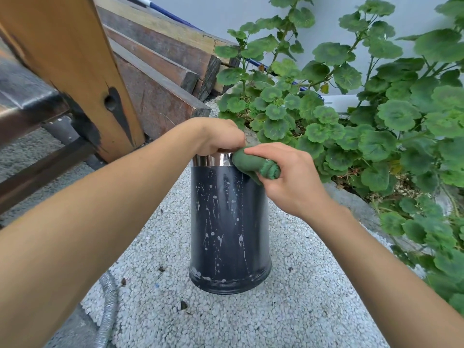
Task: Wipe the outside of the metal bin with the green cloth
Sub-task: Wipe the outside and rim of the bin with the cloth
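Both hands closed: left point(221, 136) gripping bin point(228, 222) rim, right point(288, 177) pressing green cloth point(253, 164) there.

Nothing to read here: no lettering, label, brand or number on the dark metal bin point(229, 222), none on the green cloth point(253, 165), none anywhere around them.

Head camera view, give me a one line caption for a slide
Left hand steadies the metal bin by its rim while the right hand presses the green cloth against its upper side.
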A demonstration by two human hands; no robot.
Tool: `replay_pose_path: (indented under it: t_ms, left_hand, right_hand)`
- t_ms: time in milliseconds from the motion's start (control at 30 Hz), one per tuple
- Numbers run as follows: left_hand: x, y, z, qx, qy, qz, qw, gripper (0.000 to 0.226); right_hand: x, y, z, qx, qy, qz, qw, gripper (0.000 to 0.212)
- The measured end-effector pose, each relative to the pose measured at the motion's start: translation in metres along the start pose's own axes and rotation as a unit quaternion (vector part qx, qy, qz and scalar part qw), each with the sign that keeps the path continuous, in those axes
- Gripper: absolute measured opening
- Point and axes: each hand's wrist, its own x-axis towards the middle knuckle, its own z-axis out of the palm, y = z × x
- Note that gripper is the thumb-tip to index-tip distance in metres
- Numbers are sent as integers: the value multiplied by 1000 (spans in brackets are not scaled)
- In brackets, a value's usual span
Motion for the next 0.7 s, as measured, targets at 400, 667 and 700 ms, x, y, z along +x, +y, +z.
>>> replay_pose_path:
  t_ms: [400,667,700]
  left_hand:
    - [6,1,-1,-51,-28,5,998,14]
    - [3,-1,-2,-54,-32,50,997,22]
    - [3,-1,-1,-49,-24,54,997,22]
  right_hand:
    - [2,1,10,-39,-1,12,999,56]
    - [-11,-1,17,-42,-45,9,998,60]
    - [-17,-2,18,-39,-52,7,998,60]
